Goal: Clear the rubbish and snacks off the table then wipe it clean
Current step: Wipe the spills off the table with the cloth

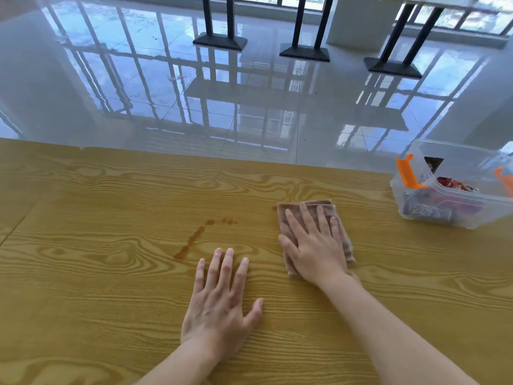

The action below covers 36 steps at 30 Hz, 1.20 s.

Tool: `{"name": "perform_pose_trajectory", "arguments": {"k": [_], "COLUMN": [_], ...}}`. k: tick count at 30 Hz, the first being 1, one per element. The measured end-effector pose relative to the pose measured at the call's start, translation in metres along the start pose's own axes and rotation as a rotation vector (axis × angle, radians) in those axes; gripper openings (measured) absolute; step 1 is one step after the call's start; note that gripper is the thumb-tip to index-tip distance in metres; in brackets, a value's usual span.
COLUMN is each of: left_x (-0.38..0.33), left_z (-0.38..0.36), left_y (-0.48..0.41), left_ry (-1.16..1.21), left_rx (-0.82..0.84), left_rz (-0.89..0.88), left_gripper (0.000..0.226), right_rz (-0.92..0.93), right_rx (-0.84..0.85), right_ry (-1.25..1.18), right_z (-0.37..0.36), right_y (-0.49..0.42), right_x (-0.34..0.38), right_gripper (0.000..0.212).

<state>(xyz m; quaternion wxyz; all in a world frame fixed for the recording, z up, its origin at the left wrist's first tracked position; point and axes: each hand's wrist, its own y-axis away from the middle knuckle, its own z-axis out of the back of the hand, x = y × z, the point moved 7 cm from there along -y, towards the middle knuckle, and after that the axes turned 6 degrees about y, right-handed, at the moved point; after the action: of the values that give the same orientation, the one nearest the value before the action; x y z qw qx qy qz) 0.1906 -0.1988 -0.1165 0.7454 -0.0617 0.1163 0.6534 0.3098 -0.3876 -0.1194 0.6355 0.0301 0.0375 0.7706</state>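
Observation:
My right hand (315, 245) lies flat, fingers spread, pressing a folded brownish-pink cloth (345, 237) onto the wooden table (111, 273). My left hand (219, 298) rests flat on the bare wood in front of me, fingers apart, holding nothing. A trail of brown liquid stains (194, 238) runs across the wood just beyond my left hand and left of the cloth. A small brown spot (274, 208) shows at the cloth's far left corner.
A clear plastic bin (449, 215) with orange latches stands at the table's right, holding snack packets. Beyond the far table edge lies a glossy tiled floor (194, 93) with black table bases (304, 52) further off.

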Motion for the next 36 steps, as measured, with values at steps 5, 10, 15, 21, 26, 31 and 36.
{"name": "perform_pose_trajectory", "arguments": {"k": [5,10,15,21,26,31,36], "left_x": [-0.001,0.001,0.000,0.001,0.001,0.001,0.007], "left_z": [-0.001,-0.002,-0.001,-0.003,-0.003,-0.001,0.006], "left_y": [-0.002,-0.001,0.000,-0.001,-0.001,-0.002,0.004], "left_ry": [0.012,0.009,-0.012,-0.001,0.014,-0.005,0.069], "left_rx": [-0.002,0.004,0.001,0.007,0.001,-0.016,-0.074], "left_rz": [-0.015,0.006,0.001,-0.015,-0.001,0.001,-0.080], "left_gripper": [0.080,0.082,0.083,0.083,0.083,0.083,0.075], "right_rz": [0.138,-0.222,0.088,-0.005,-0.333,0.016,-0.041], "right_rx": [-0.066,0.065,0.021,-0.017,0.088,-0.068,-0.040], "right_ry": [0.067,-0.059,-0.012,0.043,-0.079,0.020,0.042], "right_z": [-0.010,0.004,0.005,-0.003,0.007,-0.009,-0.004], "right_y": [0.053,-0.061,-0.029,0.015,-0.047,0.054,0.054], "right_x": [-0.015,-0.011,0.031,-0.034,-0.033,0.025,-0.020], "right_gripper": [0.064,0.067,0.064,0.057,0.065,0.062,0.059]}}
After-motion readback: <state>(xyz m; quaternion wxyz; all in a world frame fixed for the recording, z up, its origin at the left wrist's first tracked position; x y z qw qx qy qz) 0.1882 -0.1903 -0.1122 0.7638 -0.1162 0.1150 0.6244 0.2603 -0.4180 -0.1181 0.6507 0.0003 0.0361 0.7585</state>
